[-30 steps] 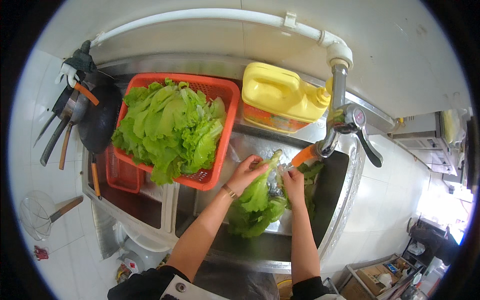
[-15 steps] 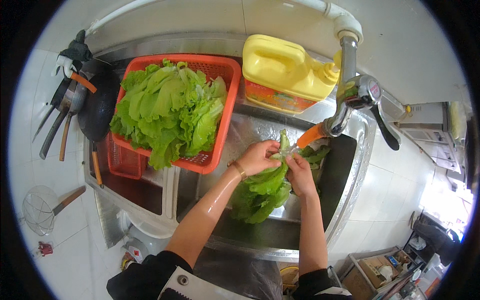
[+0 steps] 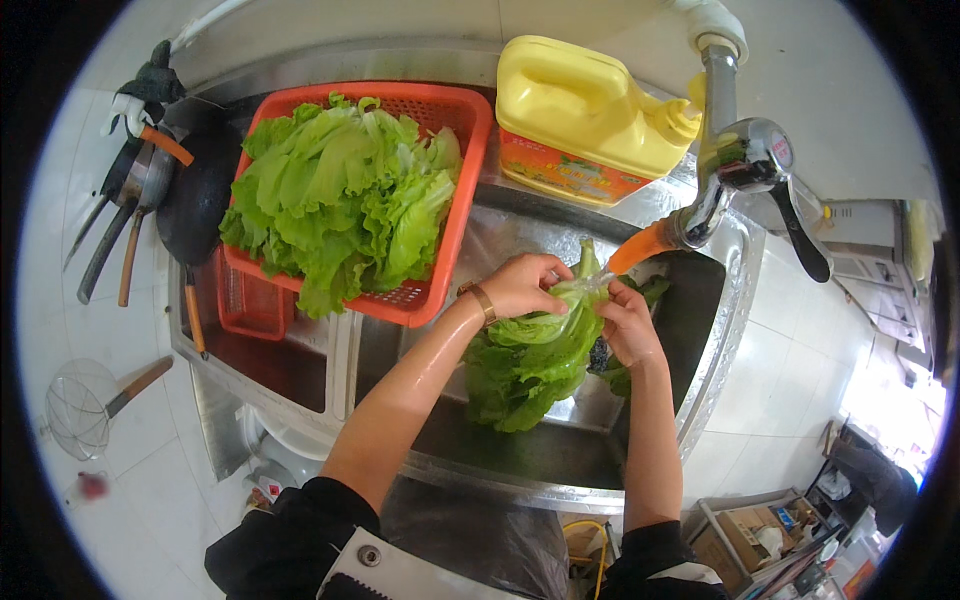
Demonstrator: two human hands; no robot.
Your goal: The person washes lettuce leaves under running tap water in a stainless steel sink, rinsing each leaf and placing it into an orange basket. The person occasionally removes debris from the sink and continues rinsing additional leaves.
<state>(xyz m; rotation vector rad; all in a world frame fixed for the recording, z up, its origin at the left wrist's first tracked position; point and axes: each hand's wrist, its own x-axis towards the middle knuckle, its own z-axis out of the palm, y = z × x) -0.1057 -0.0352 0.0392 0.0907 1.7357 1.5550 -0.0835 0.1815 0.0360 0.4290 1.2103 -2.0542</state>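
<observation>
Seemingly mid-rinse, clamping lettuce (image 3: 530,375) in fingers of left hand (image 3: 527,287) and right hand (image 3: 630,322); perhaps done with heaped greens (image 3: 345,200), with leaves (image 3: 655,289) remaining near right edge of sink (image 3: 690,325).

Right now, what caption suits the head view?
Left hand and right hand hold leafy greens at an orange-tipped tap.

Lettuce (image 3: 535,375): ruffled, wet-glossy, in the fingers (image 3: 545,264). Sink (image 3: 560,455), below them: metal, satin sheen. Tap (image 3: 740,182), to their right: polished metal. Basket (image 3: 457,255), left: perforated plastic. Jug (image 3: 580,95), beyond: smooth plastic.
</observation>
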